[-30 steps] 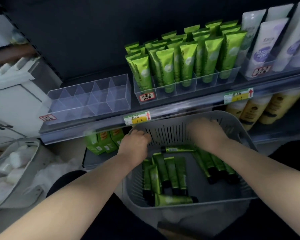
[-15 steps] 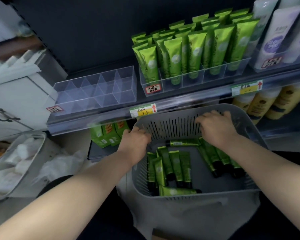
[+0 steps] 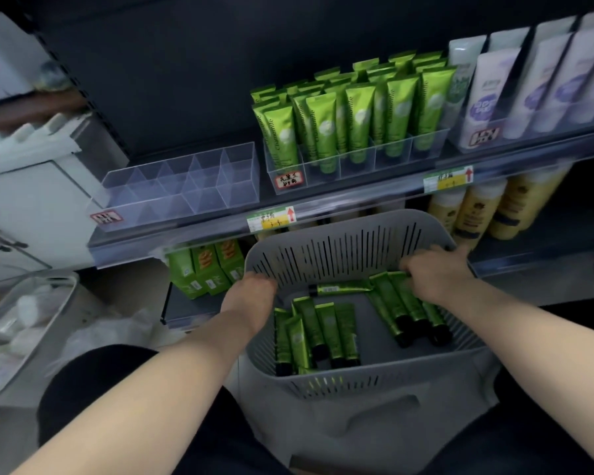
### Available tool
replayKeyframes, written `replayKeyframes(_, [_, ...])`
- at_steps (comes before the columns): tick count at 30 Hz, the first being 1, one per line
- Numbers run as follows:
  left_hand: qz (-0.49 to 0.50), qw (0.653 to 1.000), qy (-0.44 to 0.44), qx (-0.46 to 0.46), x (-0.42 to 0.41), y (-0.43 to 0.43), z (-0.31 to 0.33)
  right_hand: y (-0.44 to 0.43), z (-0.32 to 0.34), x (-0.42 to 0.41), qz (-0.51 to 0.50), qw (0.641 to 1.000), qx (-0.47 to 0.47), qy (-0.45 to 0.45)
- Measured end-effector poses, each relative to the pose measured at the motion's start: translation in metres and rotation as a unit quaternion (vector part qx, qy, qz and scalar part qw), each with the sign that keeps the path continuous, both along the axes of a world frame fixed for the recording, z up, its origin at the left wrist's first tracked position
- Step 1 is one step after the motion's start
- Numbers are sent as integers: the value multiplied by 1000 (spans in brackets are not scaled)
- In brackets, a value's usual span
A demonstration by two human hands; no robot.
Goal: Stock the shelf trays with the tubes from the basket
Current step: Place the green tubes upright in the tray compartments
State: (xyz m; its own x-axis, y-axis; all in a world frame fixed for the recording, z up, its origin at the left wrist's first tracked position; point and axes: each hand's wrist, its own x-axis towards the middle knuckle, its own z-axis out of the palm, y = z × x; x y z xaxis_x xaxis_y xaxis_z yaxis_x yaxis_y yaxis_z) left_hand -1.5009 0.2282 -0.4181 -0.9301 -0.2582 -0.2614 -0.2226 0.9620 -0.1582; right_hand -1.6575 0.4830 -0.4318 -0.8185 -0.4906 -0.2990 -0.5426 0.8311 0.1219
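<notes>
Left hand [image 3: 251,296] curls its fingers over the basket [image 3: 357,379] rim; right hand [image 3: 436,274] sits over tubes [image 3: 323,327], its fingers' grip impossible to tell.

You are gripping the left rim of the grey basket [image 3: 357,241] with your left hand [image 3: 251,293], fingers curling over its edge. Your right hand [image 3: 436,272] is lying with fingers spread over the ends of the green tubes [image 3: 402,303] by the far wall. Above, a clear divided tray [image 3: 186,180] is sitting on the shelf [image 3: 357,202] beside a full tray [image 3: 395,156] of upright tubes.
</notes>
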Motion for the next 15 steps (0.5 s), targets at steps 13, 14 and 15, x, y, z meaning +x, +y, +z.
replayKeyframes(13, [144, 989, 1, 13, 72, -79, 0, -87, 13, 68, 63, 996, -61, -34])
replayKeyframes(14, [159, 987, -3, 8, 74, -83, 3, -95, 17, 72, 67, 996, -64, -19])
replayKeyframes(15, [164, 986, -4, -8, 73, -84, 7, -104, 24, 76, 76, 995, -70, 2])
